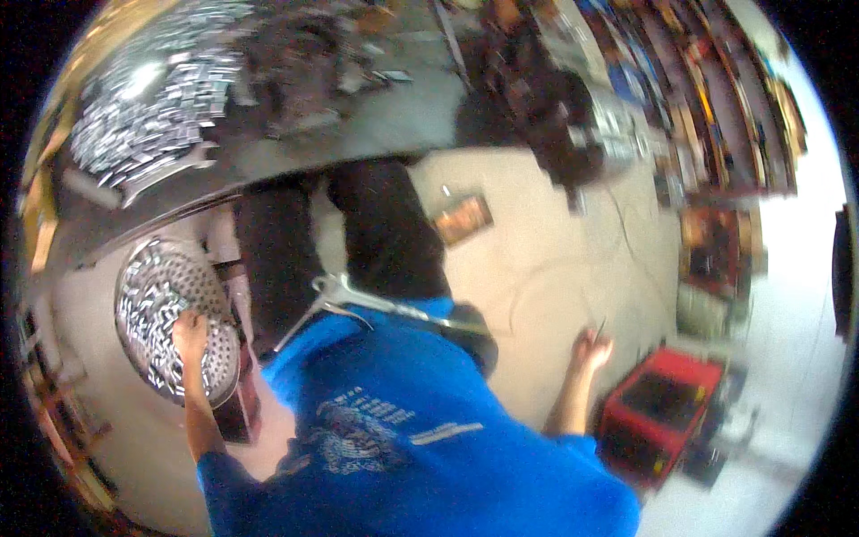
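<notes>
My left hand [190, 338] reaches over a round perforated metal basket [220, 359] at the left, its fingers at the heap of small shiny metal pieces [148, 309] inside. Blur hides whether the fingers grip any piece. Out to the right, my right hand [591, 348] is raised above the floor with its fingers curled in; a thin dark shape shows at the fingertips, too blurred to name. Across my lap lies a silver metal tool [335, 290] with thin splayed arms, touched by neither hand.
A dark workbench [394, 121] runs along the far side, with a large pile of shiny metal pieces [170, 89] on it. Beside my right arm stands a red and black machine [664, 403]. A flat brownish box [463, 220] lies on the floor. Loaded shelves [716, 98] stand far right.
</notes>
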Demonstrator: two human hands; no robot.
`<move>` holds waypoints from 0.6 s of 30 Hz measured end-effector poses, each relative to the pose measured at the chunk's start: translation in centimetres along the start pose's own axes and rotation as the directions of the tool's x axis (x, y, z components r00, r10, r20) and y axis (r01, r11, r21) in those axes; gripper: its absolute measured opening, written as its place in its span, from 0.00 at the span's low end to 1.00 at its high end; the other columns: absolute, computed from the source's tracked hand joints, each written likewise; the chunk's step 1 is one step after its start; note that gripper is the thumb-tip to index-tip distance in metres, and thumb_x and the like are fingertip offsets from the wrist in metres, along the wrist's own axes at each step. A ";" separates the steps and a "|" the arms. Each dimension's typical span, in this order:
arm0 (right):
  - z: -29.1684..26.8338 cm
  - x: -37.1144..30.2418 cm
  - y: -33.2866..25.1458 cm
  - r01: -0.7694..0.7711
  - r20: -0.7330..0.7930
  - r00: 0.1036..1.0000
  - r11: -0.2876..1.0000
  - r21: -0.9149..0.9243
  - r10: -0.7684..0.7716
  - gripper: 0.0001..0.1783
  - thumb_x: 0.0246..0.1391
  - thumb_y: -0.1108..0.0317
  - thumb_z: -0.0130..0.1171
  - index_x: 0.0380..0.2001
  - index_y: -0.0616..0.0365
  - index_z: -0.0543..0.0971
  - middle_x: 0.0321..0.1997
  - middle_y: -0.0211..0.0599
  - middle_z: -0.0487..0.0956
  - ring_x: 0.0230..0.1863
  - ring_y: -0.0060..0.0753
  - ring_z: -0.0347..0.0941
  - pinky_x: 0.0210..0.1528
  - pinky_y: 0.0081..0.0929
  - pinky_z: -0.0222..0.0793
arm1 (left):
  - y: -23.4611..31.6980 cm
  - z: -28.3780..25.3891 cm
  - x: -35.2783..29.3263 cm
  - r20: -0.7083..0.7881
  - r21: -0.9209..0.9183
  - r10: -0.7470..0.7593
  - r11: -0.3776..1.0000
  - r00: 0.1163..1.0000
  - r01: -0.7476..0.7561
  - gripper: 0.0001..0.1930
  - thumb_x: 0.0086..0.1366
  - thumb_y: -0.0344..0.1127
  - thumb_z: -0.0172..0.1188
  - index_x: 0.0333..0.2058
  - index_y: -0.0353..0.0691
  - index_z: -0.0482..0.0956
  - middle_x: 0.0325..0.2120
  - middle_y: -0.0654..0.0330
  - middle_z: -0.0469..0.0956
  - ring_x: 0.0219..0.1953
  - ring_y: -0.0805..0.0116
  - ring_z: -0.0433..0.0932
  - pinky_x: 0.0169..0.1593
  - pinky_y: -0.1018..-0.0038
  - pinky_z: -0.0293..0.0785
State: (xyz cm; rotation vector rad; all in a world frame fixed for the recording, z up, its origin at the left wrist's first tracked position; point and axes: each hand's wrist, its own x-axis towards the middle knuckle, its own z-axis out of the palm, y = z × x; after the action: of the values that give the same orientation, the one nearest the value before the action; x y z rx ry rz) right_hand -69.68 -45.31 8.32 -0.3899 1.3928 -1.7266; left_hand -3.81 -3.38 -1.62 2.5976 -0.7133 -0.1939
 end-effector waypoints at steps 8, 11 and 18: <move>-12.1 -1.5 3.0 0.082 -0.174 0.963 0.844 -0.530 -0.204 0.09 0.48 0.70 0.48 0.17 0.56 0.64 0.15 0.30 0.61 0.14 0.27 0.58 0.15 0.30 0.61 | 0.6 0.3 -0.6 0.144 -0.092 -0.032 0.995 0.989 0.046 0.06 0.50 0.31 0.52 0.23 0.34 0.74 0.13 0.55 0.72 0.11 0.69 0.70 0.15 0.73 0.65; -9.7 -7.6 7.9 -0.404 -0.358 0.915 0.421 -0.812 0.186 0.08 0.47 0.67 0.52 0.28 0.61 0.72 0.19 0.41 0.69 0.17 0.34 0.66 0.15 0.31 0.63 | -0.5 0.3 -1.0 0.143 -0.056 -0.036 0.997 0.989 0.045 0.07 0.50 0.30 0.51 0.26 0.34 0.76 0.15 0.53 0.73 0.10 0.67 0.71 0.17 0.72 0.68; -9.2 -8.6 15.2 -0.156 -0.139 0.932 0.024 -0.987 0.334 0.11 0.45 0.65 0.54 0.20 0.64 0.74 0.12 0.40 0.68 0.09 0.35 0.65 0.09 0.33 0.60 | -0.1 0.3 -0.9 0.098 0.118 -0.023 0.993 0.995 0.012 0.09 0.48 0.33 0.54 0.27 0.37 0.78 0.19 0.49 0.76 0.24 0.50 0.76 0.31 0.64 0.72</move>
State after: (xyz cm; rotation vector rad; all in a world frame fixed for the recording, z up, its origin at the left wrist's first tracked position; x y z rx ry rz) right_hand -64.68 -32.90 -6.16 -0.9091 2.2335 -0.0794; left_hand -4.59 -2.94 -1.89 2.7229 -0.7581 -0.2971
